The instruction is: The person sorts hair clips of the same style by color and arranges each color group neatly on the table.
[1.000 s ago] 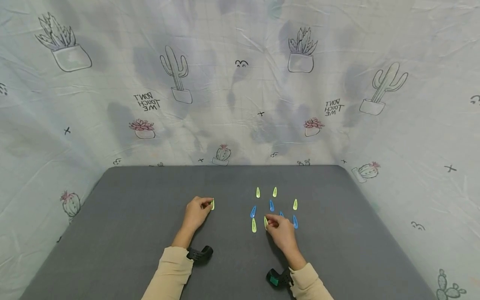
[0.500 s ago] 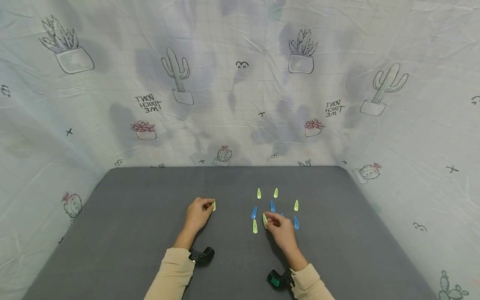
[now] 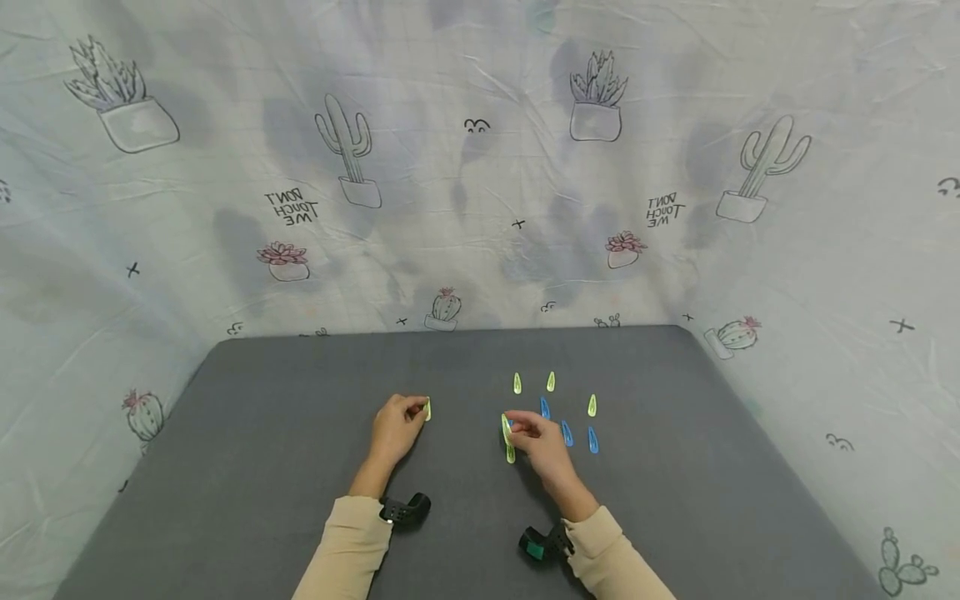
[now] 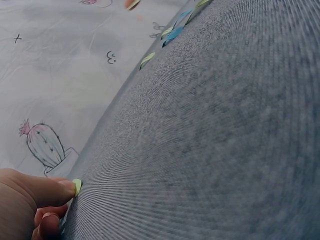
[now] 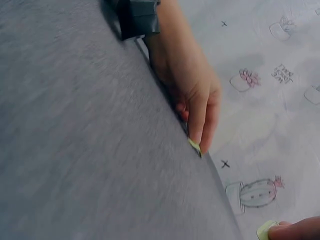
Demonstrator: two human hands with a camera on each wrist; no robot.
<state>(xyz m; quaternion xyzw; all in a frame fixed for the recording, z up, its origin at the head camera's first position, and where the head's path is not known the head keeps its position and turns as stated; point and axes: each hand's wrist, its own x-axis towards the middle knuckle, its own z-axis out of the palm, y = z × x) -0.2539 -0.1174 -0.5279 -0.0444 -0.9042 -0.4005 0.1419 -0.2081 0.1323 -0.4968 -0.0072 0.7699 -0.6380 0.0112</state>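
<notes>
A slim, teardrop-shaped yellow-green snap hair clip is pinched between the thumb and fingertips of the right hand, whose fingers are nearly closed, and appears to be raised off the dark grey, cloth-like tabletop. A second yellow-green snap clip is gripped as narrowly by the left hand, low at the tabletop and well to the left of the loose group; whether it is touching the surface cannot be told. The step in hand is judged to be the shifting of one clip by the right hand while the other is steadied by the left. For the next move, the raised clip would need to be held clear of the yellow-green clip lying below it and of a blue clip almost wholly hidden by the fingers, since either could be nudged. Nearby, three blue teardrop-shaped clips and three more yellow-green clips are spread farther right and back. A white cloth backdrop printed with cacti is hung behind, out of the way.
</notes>
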